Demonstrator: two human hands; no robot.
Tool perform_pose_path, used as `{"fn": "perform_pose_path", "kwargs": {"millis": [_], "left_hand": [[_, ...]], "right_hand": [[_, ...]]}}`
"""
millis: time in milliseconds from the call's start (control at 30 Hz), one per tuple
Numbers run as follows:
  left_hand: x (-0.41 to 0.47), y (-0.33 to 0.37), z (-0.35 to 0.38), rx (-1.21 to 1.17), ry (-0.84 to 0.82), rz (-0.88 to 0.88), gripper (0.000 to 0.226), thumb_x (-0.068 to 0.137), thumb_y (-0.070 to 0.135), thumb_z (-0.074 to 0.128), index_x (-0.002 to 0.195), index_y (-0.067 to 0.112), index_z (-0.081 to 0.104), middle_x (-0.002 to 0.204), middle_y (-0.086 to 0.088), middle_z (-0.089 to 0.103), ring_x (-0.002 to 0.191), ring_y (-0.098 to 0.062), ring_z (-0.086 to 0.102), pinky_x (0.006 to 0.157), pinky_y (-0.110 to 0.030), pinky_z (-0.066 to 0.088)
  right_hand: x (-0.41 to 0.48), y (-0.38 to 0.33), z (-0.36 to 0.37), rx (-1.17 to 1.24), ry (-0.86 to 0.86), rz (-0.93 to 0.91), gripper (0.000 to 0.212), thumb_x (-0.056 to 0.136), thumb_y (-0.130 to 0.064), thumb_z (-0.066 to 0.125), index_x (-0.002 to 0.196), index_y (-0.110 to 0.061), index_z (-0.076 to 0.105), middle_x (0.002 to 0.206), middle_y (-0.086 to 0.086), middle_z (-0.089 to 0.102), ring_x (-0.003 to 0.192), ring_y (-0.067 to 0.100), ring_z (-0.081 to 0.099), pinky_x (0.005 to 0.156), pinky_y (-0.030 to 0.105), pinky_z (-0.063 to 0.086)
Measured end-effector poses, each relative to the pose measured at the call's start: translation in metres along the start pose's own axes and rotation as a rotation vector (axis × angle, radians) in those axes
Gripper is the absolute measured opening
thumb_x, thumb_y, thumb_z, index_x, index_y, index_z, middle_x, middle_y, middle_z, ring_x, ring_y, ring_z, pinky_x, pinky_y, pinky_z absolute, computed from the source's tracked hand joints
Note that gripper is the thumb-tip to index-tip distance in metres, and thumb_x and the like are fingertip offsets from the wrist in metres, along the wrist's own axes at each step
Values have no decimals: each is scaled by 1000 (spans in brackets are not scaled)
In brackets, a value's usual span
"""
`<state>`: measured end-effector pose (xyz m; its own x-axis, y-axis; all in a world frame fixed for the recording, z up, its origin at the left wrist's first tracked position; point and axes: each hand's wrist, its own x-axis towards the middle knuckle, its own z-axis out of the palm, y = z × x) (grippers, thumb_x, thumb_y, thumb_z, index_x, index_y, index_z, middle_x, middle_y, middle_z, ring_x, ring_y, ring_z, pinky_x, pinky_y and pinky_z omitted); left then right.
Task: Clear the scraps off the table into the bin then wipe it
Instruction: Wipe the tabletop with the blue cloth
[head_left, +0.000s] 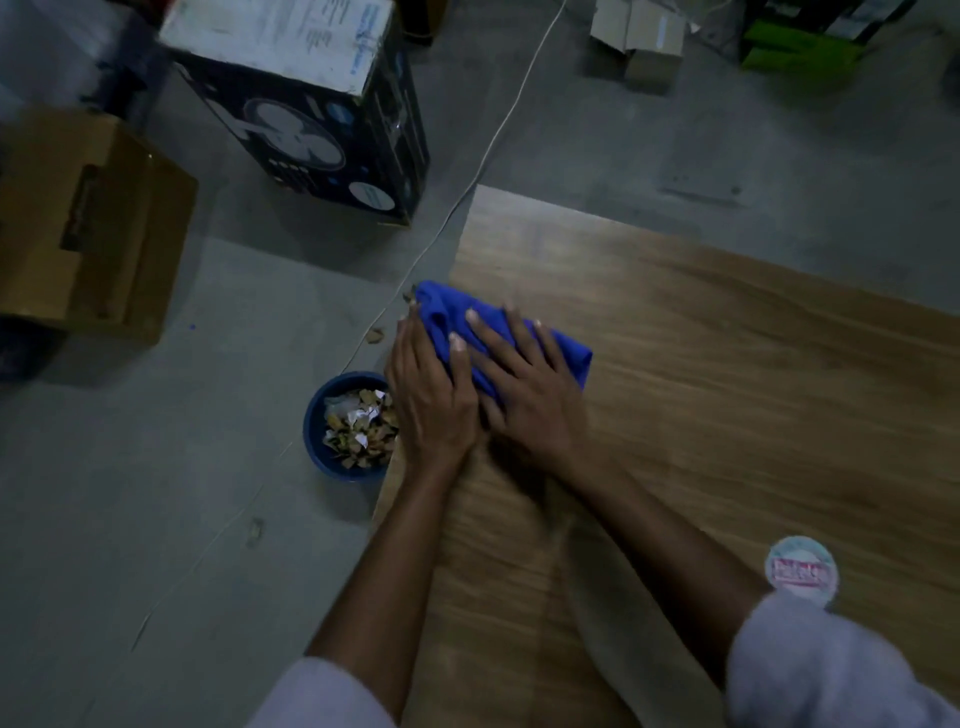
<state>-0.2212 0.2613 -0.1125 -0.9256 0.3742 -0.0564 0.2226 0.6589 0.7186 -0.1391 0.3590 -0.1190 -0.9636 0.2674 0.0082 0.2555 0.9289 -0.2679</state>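
A blue cloth (447, 317) lies folded at the left edge of the wooden table (701, 364). My right hand (524, 384) presses flat on the cloth with fingers spread. My left hand (428, 395) rests beside it at the table's edge, its thumb on the cloth. A few brown scraps (410, 299) sit at the cloth's far left corner, right at the edge. Below the edge on the floor stands a blue bin (324, 431) holding paper and brown scraps.
A round sticker (801, 570) sits on the table near my right sleeve. On the floor are a dark fan box (311, 114), a brown cardboard box (78, 228), a white cable (467, 192) and a loose scrap (375, 336).
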Motion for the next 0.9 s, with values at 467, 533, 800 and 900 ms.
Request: {"fn": "perform_pose_path", "kwargs": {"millis": [467, 533, 800, 900], "left_hand": [[-3, -9, -10, -131, 82, 241, 68, 94, 48, 52, 145, 2, 50, 149, -23, 44, 140, -37, 40, 114, -56, 32], [-7, -9, -11, -126, 62, 270, 66, 93, 48, 54, 143, 6, 52, 145, -20, 44, 137, -35, 41, 113, -54, 32], [-41, -29, -26, -148, -139, 190, 67, 98, 45, 52, 154, 12, 39, 159, -9, 37, 147, -24, 33, 120, -47, 30], [-64, -32, -39, -239, -110, 105, 68, 98, 44, 51, 154, 9, 38, 160, -12, 37, 148, -25, 34, 122, -45, 29]], "right_hand": [[2, -33, 7, 61, 16, 148, 59, 102, -37, 39, 159, -36, 24, 168, -10, 13, 156, 23, 2, 125, 47, 8], [-12, 2, -3, 49, 7, 140, 62, 97, -40, 40, 157, -40, 26, 168, -12, 15, 156, 22, 7, 125, 46, 11], [-39, 14, -15, 105, 324, 1100, 59, 101, -44, 36, 158, -34, 29, 168, -2, 17, 154, 35, 11, 123, 52, 13], [-33, -72, 7, 93, 184, 638, 60, 100, -37, 30, 160, -30, 23, 169, 1, 11, 155, 33, 6, 124, 52, 11]]}}
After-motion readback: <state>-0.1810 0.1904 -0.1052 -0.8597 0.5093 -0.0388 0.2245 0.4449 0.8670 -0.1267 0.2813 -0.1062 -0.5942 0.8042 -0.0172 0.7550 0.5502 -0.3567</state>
